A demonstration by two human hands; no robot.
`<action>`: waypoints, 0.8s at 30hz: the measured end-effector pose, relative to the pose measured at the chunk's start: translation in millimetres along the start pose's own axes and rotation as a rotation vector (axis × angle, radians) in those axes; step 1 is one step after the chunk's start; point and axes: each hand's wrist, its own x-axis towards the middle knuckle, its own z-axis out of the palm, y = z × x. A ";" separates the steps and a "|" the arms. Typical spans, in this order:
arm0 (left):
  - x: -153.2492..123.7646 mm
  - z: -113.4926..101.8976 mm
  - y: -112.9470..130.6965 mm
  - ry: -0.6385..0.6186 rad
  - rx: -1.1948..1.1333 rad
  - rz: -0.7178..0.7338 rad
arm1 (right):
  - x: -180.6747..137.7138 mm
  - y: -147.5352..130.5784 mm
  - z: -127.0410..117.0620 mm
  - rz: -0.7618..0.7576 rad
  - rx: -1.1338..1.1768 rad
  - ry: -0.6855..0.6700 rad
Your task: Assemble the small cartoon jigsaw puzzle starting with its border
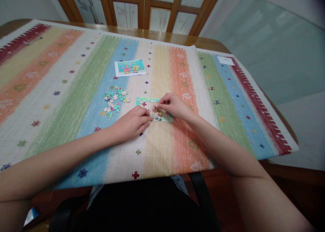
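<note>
A partly assembled jigsaw puzzle [166, 117] lies flat on the tablecloth, with a teal and green border and the cloth showing through gaps inside. My right hand [175, 105] comes over it from the right, thumb and forefinger pinched at a small puzzle piece near its middle; the fingers partly hide the piece. My left hand [134, 123] rests at the puzzle's lower left corner, fingers curled and drawn together, tips by the lower edge. Whatever those fingers hold, if anything, is hidden. Loose puzzle pieces [115, 97] lie in a scattered pile beyond my left hand, some face up, some pale side up.
A reference picture card [130, 68] with two cartoon figures lies behind the puzzle. The striped tablecloth [76, 100] covers the wooden table. A small white label [226, 60] sits at the far right. A black chair armrest [203, 198] stands below the front edge.
</note>
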 end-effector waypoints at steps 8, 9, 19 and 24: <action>9.4 -5.9 -11.9 -0.046 -0.100 0.002 | 6.5 5.7 -2.5 -0.023 -0.117 -0.017; 9.9 -5.7 -10.9 -0.047 -0.095 0.004 | 6.2 6.4 -1.9 -0.023 -0.113 -0.018; -0.3 -29.5 -16.3 0.127 -0.045 -0.121 | 6.2 -19.4 -9.8 0.011 0.058 -0.061; -18.5 -33.0 -13.6 0.106 -0.273 -0.315 | 11.9 -63.0 5.9 -0.175 0.086 -0.156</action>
